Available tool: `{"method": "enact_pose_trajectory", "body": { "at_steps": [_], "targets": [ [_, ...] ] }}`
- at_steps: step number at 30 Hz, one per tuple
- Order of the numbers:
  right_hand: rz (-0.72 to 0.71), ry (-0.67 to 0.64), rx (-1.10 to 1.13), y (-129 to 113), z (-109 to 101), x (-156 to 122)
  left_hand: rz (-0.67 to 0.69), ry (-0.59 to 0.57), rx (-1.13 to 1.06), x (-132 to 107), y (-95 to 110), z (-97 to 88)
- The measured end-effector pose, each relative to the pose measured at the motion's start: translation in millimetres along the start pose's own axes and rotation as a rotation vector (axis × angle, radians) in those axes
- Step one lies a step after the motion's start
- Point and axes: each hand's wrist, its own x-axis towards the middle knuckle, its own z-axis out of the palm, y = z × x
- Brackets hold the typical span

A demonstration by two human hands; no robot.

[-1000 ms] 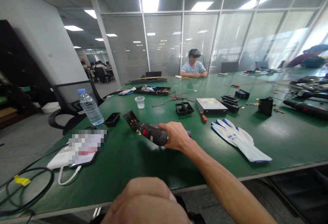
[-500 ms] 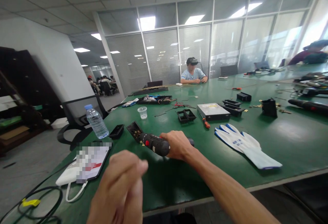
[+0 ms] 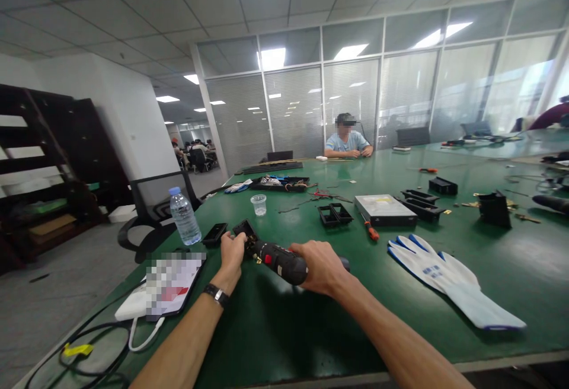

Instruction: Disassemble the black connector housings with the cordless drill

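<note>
My right hand point(image 3: 320, 266) is wrapped round the grip of a black electric screwdriver point(image 3: 281, 261) with a red button, lying low over the green table point(image 3: 284, 324). Its tip points left into a small black plastic housing point(image 3: 245, 232). My left hand point(image 3: 232, 251), a watch on the wrist, is closed on the near side of that housing and holds it against the table. A second black housing point(image 3: 215, 233) lies just to the left of it.
A water bottle point(image 3: 184, 216), a phone on a white power bank point(image 3: 171, 285) and a black cable point(image 3: 84, 350) sit at the left. White-and-blue gloves point(image 3: 448, 279), a silver drive point(image 3: 385, 210), an orange screwdriver point(image 3: 370, 229), black trays point(image 3: 335, 215) and a plastic cup point(image 3: 258, 204) lie beyond. A person sits at the far end.
My left hand has come up from near the camera and gone forward to take hold of the black housing. The view has tilted upward. My right hand still holds the screwdriver.
</note>
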Motion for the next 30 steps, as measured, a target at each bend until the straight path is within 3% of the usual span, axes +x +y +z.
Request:
{"method": "enact_pose_trajectory", "body": {
  "at_steps": [3,13,24,30],
  "targets": [
    [-0.008,0.005,-0.016,-0.7,-1.7,-0.6,-0.110,0.023,-0.059,-0.4,-0.8,5.5],
    [-0.011,0.005,-0.026,-0.5,0.9,0.2,0.029,-0.053,-0.110,2.9,-13.7,2.5],
    [0.015,-0.020,-0.040,-0.1,-1.8,1.2,0.053,-0.157,-0.193,12.0,-38.7,6.8],
    [0.015,-0.034,-0.065,-0.8,-1.7,1.9,0.060,-0.146,-0.302,11.4,-36.2,6.7]
  ]
}}
